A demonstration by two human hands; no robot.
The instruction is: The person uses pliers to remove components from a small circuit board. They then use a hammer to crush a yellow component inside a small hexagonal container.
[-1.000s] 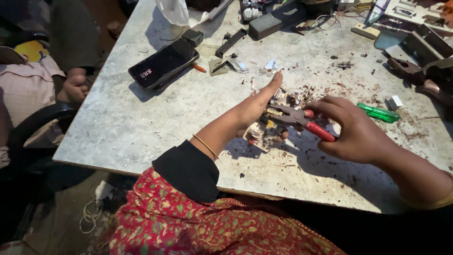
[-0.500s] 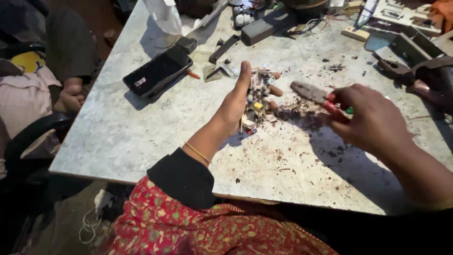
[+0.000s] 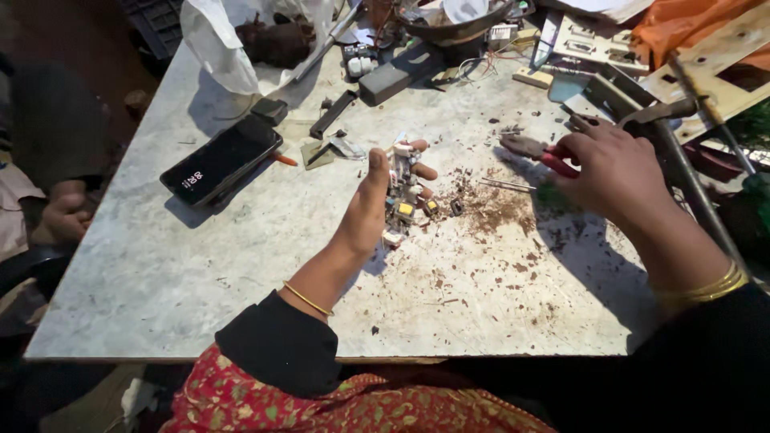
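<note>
My left hand [image 3: 370, 210] stands on edge at the middle of the stone table [image 3: 200, 273], fingers wrapped around a small circuit board [image 3: 400, 196] studded with yellow and white parts. My right hand [image 3: 613, 168] hovers to the right, closed on red-handled pliers [image 3: 536, 150] whose jaws point left, a hand's width from the board. A thin metal pin [image 3: 505, 184] and brown crumbs lie between the two hands.
A black phone [image 3: 220, 161] lies at the left. A white plastic bag [image 3: 241, 40], a dark block [image 3: 399, 74], wires, boards and metal tools crowd the far edge. Another person's hand [image 3: 64, 215] rests beyond the left edge.
My right hand has drawn the pliers away from the board, to the right and farther up the table. My left hand has turned the board upright on its edge.
</note>
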